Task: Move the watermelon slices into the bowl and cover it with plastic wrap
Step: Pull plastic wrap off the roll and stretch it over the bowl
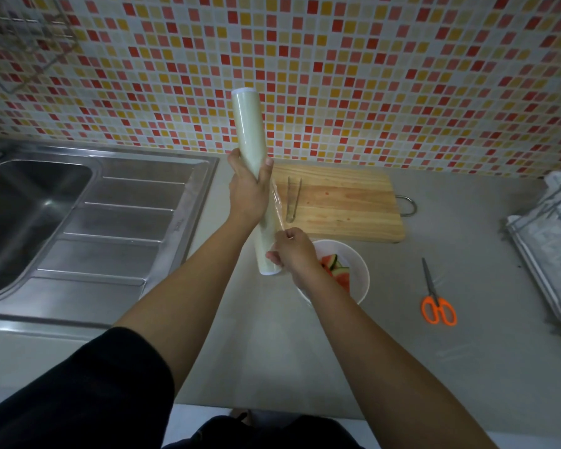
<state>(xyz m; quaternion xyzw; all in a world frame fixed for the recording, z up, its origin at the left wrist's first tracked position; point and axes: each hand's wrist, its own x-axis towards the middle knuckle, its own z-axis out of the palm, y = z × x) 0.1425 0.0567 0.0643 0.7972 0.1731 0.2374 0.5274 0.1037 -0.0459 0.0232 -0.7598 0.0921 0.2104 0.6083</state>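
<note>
Landmark: cutting board [344, 202], pale wood, lying flat on the grey counter [434, 367].
Plastic wrap roll [250, 137]: held in the air over the board's left end. It is tilted, with the upper end toward the tiled wall [402, 76] behind the board and the lower end just off the board's near left corner.
Left hand [248, 186]: grips the roll about halfway along. The fingers are curled round it and the thumb lies across its front.
Right hand [293, 251]: at the roll's lower end, with curled fingers pinching the loose film [278, 205] and the thumb against the roll.
Loose film: a narrow clear strip lifted off the roll on the side facing the board.
Bowl [363, 270]: white, on the counter just in front of the board's near edge.
Watermelon slices [336, 270]: inside the bowl, red flesh and green rind, partly hidden by the right wrist.
Tongs [293, 199]: metal, lying on the board's left part.
Scissors [436, 299]: orange handles, on the counter in front and to the right of the board, well apart from it.
Sink [30, 205]: steel with a ribbed drainer, left of the board.
Wire rack [551, 228]: right of the board, at the edge of view.
</note>
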